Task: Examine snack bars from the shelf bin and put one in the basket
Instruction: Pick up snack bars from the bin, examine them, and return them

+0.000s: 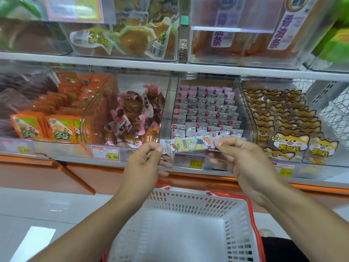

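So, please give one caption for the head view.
Both hands hold a long yellow-and-white wrapped snack bar above the white plastic basket.

a shop, shelf bins point(205, 110) of packaged snacks, price tags point(105, 154) reading 29.90, shopping basket point(190, 205) below

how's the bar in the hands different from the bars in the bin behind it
The held bar shows a yellow cartoon face lengthwise; the bin bars show only grey-and-pink ends. It is pinched by the left hand and right hand; the bin bars stand packed in rows. Both share pink-and-white wrapper ends.
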Tool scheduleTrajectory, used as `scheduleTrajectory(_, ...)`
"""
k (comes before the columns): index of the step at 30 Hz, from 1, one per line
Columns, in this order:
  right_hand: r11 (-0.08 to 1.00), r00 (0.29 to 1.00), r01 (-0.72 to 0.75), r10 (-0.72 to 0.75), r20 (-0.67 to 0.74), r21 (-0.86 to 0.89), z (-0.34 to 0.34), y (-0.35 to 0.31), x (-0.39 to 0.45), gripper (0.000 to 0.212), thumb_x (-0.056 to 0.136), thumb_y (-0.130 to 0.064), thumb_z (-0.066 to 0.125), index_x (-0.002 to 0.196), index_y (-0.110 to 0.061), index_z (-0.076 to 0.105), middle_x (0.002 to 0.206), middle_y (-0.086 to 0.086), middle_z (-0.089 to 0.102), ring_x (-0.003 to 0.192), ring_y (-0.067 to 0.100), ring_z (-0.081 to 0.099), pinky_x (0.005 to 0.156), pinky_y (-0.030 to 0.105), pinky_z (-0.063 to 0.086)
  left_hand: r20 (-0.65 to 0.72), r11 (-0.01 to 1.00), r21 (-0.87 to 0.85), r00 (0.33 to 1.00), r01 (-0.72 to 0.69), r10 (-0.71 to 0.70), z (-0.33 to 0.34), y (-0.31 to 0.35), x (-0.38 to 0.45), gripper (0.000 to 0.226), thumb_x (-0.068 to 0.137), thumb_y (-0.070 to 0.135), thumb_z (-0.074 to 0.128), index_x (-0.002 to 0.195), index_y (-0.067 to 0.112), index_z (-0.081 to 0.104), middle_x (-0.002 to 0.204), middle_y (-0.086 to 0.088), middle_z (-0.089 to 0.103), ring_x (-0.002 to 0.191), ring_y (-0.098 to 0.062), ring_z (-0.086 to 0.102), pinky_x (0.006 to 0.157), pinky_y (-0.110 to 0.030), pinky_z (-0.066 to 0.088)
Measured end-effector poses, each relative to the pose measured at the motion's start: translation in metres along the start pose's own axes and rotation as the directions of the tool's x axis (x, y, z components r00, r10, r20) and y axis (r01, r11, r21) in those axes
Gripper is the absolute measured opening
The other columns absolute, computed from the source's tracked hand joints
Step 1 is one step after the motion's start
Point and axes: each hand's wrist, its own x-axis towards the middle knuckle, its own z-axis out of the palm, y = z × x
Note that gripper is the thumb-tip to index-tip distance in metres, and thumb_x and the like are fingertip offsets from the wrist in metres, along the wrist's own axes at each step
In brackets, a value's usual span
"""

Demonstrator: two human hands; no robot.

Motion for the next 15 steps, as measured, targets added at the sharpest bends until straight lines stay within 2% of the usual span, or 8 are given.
scheduleTrajectory(6,0.996,0.999,-0.037,0.039,-0.024,0.086,0.0054,0.0002,0.0027,0.003,0.093,-0.004,0.067,0.091,-0.005,0.07,0.105,0.014,0.076,0.09,0.024,0.077,0.074,0.026,0.061,0.041,0.986,-0.145,0.997,0.077,-0.072,0.0012,0.0022,0.0059,0.022,0.106,0.023,0.048,0.089,0.02,0.062,0.071,0.007,0.067,0.073,-0.015,0.071,0.064,-0.034,0.059)
scheduleTrajectory(9,0.994,0.999,-0.041,0.043,-0.017,0.102,0.0064,0.0032,0.0038,0.004,0.094,-0.004,0.066,0.09,-0.006,0.067,0.11,0.016,0.073,0.094,0.023,0.076,0.076,0.024,0.061,0.104,0.946,-0.3,0.99,0.123,-0.096,0.001,0.0016,0.0079,0.026,0.106,0.018,0.048,0.083,0.019,0.061,0.082,0.005,0.067,0.086,-0.018,0.074,0.064,-0.03,0.06)
scheduleTrajectory(11,0.996,1.0,-0.029,0.028,0.014,0.079,0.0069,0.0043,0.0038,0.003,0.094,-0.006,0.066,0.095,-0.009,0.067,0.115,0.016,0.073,0.097,0.023,0.076,0.08,0.026,0.061,0.146,0.929,-0.342,0.985,0.139,-0.094,-0.0004,0.0012,0.0085,0.033,0.106,0.018,0.048,0.078,0.023,0.065,0.095,0.0,0.07,0.095,-0.025,0.075,0.067,-0.029,0.06)
scheduleTrajectory(13,1.0,0.997,0.011,-0.013,0.082,0.026,0.0057,0.0041,0.0026,0.021,0.094,-0.004,0.065,0.111,-0.018,0.067,0.122,0.009,0.072,0.102,0.023,0.074,0.088,0.031,0.059,0.157,0.93,-0.341,0.983,0.141,-0.091,-0.0024,0.0004,0.0097,0.04,0.105,0.02,0.049,0.071,0.028,0.068,0.103,-0.004,0.071,0.099,-0.028,0.074,0.07,-0.029,0.06)
scheduleTrajectory(15,0.99,0.98,0.099,-0.08,0.183,-0.098,0.0046,0.0011,-0.001,0.041,0.094,0.0,0.065,0.12,-0.032,0.067,0.13,-0.007,0.068,0.111,0.019,0.07,0.099,0.04,0.054,0.152,0.926,-0.35,0.984,0.141,-0.092,-0.0044,0.0002,0.0105,0.041,0.105,0.02,0.049,0.07,0.029,0.069,0.094,-0.001,0.073,0.097,-0.027,0.075,0.069,-0.028,0.06)
